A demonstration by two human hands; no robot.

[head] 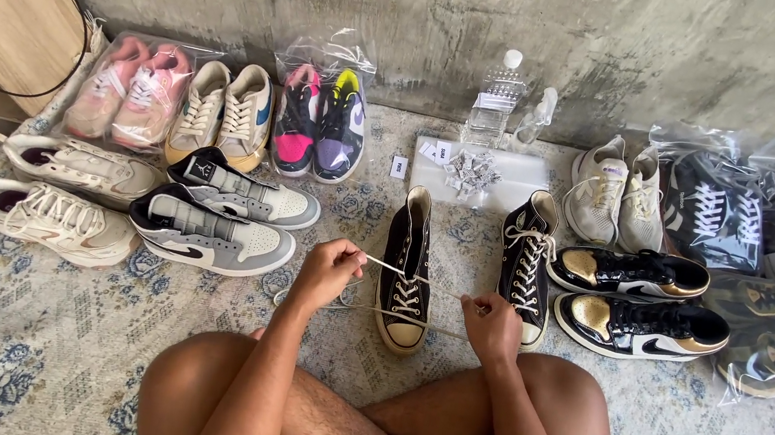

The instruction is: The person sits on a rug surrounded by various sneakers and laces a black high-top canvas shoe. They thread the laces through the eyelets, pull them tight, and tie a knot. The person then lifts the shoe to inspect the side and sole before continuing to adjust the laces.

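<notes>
Both hands pull a white lace (420, 275) taut across a black high-top shoe (407, 269). The left hand (328, 268) pinches one end, the right hand (491, 325) the other

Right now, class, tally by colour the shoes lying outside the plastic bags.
Cream and tan sneakers: 2
White sneakers: 4
Grey and white sneakers: 2
Black high-tops: 2
Black and gold sneakers: 2
Total: 12
</notes>
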